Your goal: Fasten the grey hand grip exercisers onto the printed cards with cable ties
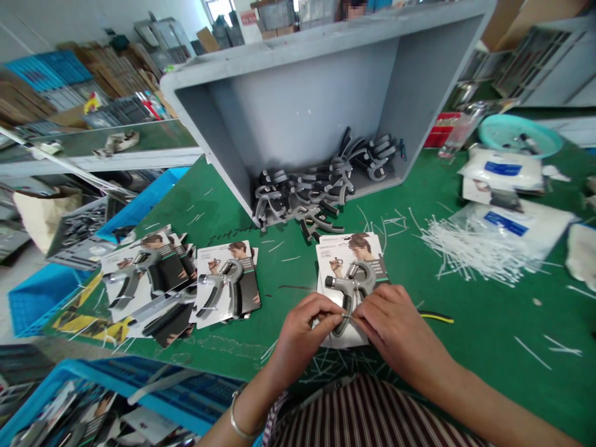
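In front of the tipped grey bin, a hand gripper lies on its backing card. The left hand and right hand both pinch a thin cable tie at its handle. The hand gripper is probably rigid and light, best grasped by the handle; the backing card would bend.

Bright, even daylight fills your view, strongest from the window at the top. Shadows on the green table are soft. The card at its near edge is sharp; the wide lens bows the table's far edge, and your corners smear.
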Tool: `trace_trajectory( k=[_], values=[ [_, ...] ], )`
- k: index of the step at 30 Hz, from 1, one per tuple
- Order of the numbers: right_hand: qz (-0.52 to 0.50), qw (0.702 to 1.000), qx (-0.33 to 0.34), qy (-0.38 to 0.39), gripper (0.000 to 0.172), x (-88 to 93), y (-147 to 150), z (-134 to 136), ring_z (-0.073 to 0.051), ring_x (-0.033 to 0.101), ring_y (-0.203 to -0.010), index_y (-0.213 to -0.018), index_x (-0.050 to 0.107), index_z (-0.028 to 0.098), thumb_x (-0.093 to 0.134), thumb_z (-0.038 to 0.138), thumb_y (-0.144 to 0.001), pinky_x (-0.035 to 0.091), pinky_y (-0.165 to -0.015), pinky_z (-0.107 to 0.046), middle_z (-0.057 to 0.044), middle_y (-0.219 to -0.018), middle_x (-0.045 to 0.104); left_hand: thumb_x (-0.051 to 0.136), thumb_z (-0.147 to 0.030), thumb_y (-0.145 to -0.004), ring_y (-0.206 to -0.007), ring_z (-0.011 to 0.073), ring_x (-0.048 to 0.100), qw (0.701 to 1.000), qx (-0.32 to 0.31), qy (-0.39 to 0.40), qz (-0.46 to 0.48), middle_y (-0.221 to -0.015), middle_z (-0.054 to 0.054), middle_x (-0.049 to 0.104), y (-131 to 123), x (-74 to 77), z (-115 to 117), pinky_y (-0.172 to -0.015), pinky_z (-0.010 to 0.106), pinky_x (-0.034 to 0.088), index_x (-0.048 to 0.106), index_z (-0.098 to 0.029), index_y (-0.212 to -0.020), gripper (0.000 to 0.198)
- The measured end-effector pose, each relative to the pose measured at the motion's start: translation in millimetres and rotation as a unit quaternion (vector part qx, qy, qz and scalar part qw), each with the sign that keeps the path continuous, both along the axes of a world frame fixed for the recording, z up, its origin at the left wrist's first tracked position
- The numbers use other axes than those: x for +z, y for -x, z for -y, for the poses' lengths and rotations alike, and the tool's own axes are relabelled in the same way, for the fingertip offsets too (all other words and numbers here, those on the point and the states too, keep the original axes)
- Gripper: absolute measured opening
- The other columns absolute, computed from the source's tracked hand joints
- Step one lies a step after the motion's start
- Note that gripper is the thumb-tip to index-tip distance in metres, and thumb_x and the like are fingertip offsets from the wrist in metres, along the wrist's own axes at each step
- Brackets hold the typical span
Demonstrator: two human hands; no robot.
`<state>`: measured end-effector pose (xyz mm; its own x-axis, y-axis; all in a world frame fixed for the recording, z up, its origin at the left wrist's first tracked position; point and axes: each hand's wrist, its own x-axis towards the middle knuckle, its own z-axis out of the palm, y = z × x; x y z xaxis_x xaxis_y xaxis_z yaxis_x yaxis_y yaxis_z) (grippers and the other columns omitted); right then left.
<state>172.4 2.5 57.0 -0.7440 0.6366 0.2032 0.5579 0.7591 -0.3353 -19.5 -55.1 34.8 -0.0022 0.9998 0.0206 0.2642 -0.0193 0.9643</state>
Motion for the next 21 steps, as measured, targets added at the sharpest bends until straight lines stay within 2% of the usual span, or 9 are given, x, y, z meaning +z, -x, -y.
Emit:
trace_trajectory(
  k=[3, 6, 11, 13, 17, 21],
  values=[
    [0.005, 1.0, -0.003, -0.001, 0.021, -0.1, -0.9, 0.0, -0.024, 0.046, -0.08, -0.077, 0.062, 0.018, 0.054, 0.023, -0.096, 0.029, -0.073, -0.037, -0.007, -0.076, 0.062, 0.066, -0.017, -0.087, -0.084, 0.0146, 0.063, 1.0, 0.006, -0.003, -0.004, -0.087, 0.003, 0.068, 0.1, 0.6, 0.1, -0.076, 0.024, 0.047, 0.072, -0.018, -0.088, 0.006],
    [0.004, 1.0, -0.004, 0.002, 0.021, 1.1, 0.5, 0.5, -0.024, 0.047, -0.08, -0.078, 0.062, 0.018, 0.054, 0.024, -0.097, 0.029, -0.073, -0.037, -0.007, -0.076, 0.062, 0.065, -0.018, -0.088, -0.086, 0.015, 0.063, 0.999, -0.015, -0.017, -0.023, -0.089, 0.003, 0.068, 0.6, 0.8, -0.4, -0.078, 0.024, 0.048, 0.072, -0.018, -0.091, 0.007],
    [-0.05, 0.997, 0.016, 0.054, 0.022, 3.2, 2.2, 2.6, -0.023, 0.048, -0.081, -0.08, 0.063, 0.018, 0.052, 0.025, -0.098, 0.032, -0.076, -0.036, -0.006, -0.079, 0.062, 0.061, -0.017, -0.092, -0.087, 0.0155, 0.061, 0.988, -0.057, -0.089, -0.111, -0.088, 0.004, 0.068, 1.8, 3.9, 2.0, -0.081, 0.027, 0.047, 0.069, -0.017, -0.093, 0.008],
    [-0.084, 0.993, 0.018, 0.085, 0.018, 2.1, 1.7, 3.2, -0.022, 0.048, -0.083, -0.084, 0.063, 0.019, 0.053, 0.025, -0.098, 0.033, -0.077, -0.036, -0.006, -0.082, 0.063, 0.056, -0.017, -0.094, -0.089, 0.0162, 0.06, 0.98, -0.067, -0.108, -0.156, -0.089, 0.005, 0.067, 2.1, 9.2, 5.7, -0.082, 0.029, 0.046, 0.067, -0.017, -0.095, 0.011],
    [-0.108, 0.987, 0.012, 0.117, 0.012, -3.1, 2.1, 5.0, -0.023, 0.049, -0.085, -0.085, 0.062, 0.019, 0.06, 0.027, -0.094, 0.034, -0.077, -0.035, -0.004, -0.084, 0.064, 0.048, -0.018, -0.098, -0.092, 0.0173, 0.058, 0.97, -0.098, -0.081, -0.207, -0.094, 0.005, 0.065, 1.8, 25.0, 13.1, -0.084, 0.03, 0.046, 0.065, -0.018, -0.099, 0.017],
    [-0.11, 0.986, 0.005, 0.123, 0.007, -4.4, 6.5, 8.6, -0.024, 0.05, -0.086, -0.093, 0.063, 0.019, 0.061, 0.026, -0.093, 0.035, -0.078, -0.037, -0.006, -0.088, 0.065, 0.045, -0.017, -0.096, -0.087, 0.02, 0.056, 0.94, -0.105, -0.094, -0.311, -0.087, 0.006, 0.062, -1.0, 33.9, 14.4, -0.081, 0.035, 0.045, 0.062, -0.018, -0.088, 0.019]
  ],
)
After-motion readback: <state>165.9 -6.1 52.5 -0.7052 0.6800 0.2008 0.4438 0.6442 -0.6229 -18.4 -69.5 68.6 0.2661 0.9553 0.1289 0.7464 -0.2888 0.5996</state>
